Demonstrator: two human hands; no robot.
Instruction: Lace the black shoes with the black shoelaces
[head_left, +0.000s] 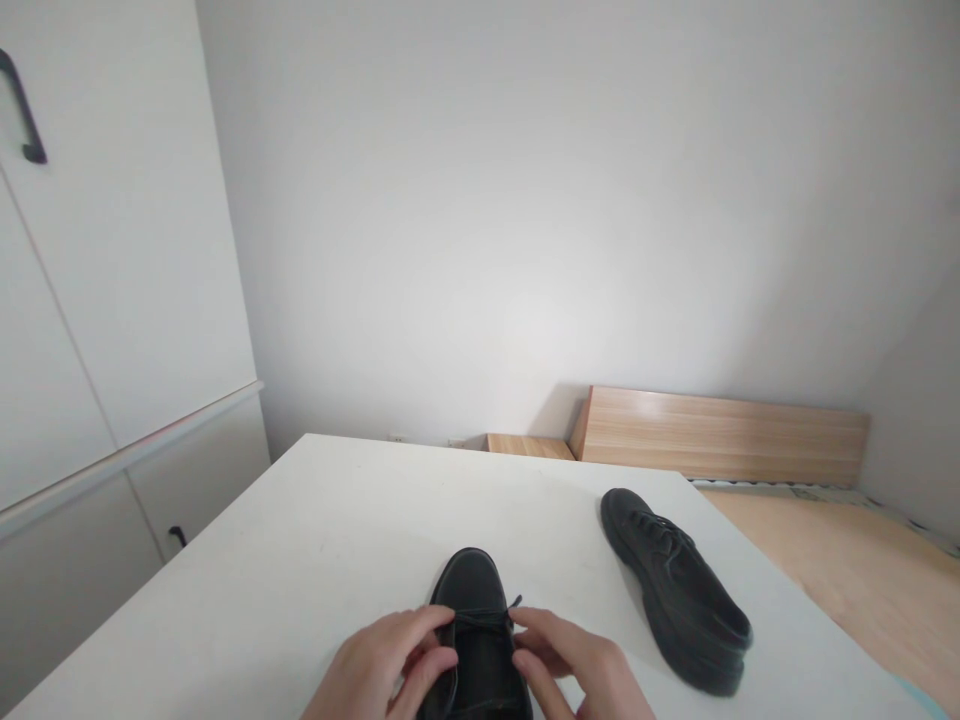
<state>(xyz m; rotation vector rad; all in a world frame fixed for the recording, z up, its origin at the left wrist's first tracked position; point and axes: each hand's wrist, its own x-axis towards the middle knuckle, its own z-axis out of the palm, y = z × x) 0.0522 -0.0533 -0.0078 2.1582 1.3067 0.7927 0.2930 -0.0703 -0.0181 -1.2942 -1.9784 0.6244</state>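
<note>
A black lace-up shoe (pixel 472 590) stands on the white table (pixel 315 560) right in front of me, toe pointing away. My left hand (pixel 382 665) pinches the lace at the shoe's left side. My right hand (pixel 574 665) pinches the lace at its right side. Between the two hands a thin black lace (pixel 484 620) runs tight across the shoe's front. A second black shoe (pixel 679 590) lies to the right on the table, untouched, its toe toward the far edge.
White cupboard doors (pixel 112 300) with black handles stand at the left. Beyond the table a wooden bed headboard (pixel 720 430) and bed base (pixel 847 570) fill the right. A plain white wall is behind.
</note>
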